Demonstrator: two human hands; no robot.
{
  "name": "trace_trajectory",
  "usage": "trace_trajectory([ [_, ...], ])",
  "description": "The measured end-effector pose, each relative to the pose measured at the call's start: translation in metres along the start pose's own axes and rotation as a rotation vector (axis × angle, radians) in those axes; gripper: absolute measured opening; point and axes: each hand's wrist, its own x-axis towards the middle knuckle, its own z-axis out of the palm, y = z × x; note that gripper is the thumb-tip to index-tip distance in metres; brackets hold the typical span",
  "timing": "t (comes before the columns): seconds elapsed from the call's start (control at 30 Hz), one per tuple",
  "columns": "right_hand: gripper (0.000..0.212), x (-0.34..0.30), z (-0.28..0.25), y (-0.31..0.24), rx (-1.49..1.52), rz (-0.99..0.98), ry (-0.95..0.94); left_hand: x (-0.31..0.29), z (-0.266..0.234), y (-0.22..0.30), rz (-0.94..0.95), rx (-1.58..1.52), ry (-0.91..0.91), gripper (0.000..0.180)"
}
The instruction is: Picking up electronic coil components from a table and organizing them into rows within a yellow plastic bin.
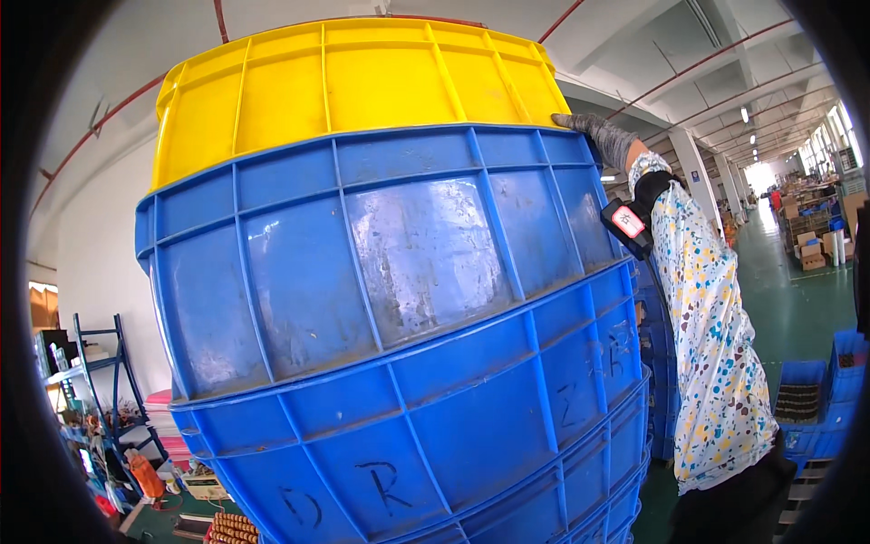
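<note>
A yellow plastic crate [381, 86] sits on top of a tall stack, directly above a blue plastic crate [426, 240] with a scuffed, pale patch on its front. My right hand [600, 134], in a grey glove, reaches up to the right end of the yellow crate. It holds the crate's lower right corner, a digit lying on the front face; the other fingers are mostly hidden at the side. A patterned sleeve [711, 335] covers my right arm, and a black device [630, 227] is strapped at the wrist. My left hand is out of view.
More blue crates [453, 435] with dark handwritten marks continue the stack downward. At left stands a blue metal rack [113, 381] near pink stacked material [168, 424]. Other blue bins [816, 394] are at lower right; cardboard boxes [809, 249] stand farther along the green floor [770, 299].
</note>
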Motion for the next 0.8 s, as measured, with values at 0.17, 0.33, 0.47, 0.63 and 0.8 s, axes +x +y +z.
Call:
trace_trajectory([
  [0.17, 0.05, 0.019, -0.009, 0.015, 0.206, -0.056, 0.159, 0.016, 0.009, 0.016, -0.085, -0.367, 0.094, 0.078],
  [0.33, 0.053, 0.021, -0.002, -0.004, 0.166, -0.148, 0.145, 0.02, 0.016, 0.017, -0.081, -0.306, 0.11, 0.065],
  [0.47, 0.057, 0.039, -0.014, -0.021, 0.134, -0.41, 0.173, 0.021, 0.022, 0.022, -0.066, -0.266, 0.118, 0.055],
  [0.63, 0.055, 0.017, -0.067, -0.075, -0.036, -0.557, 0.407, 0.022, 0.027, 0.026, 0.0, -0.241, 0.126, 0.042],
  [0.8, 0.056, -0.066, -0.049, -0.087, -0.031, -0.367, 0.037, 0.025, 0.025, 0.024, 0.054, -0.204, 0.134, 0.031],
])
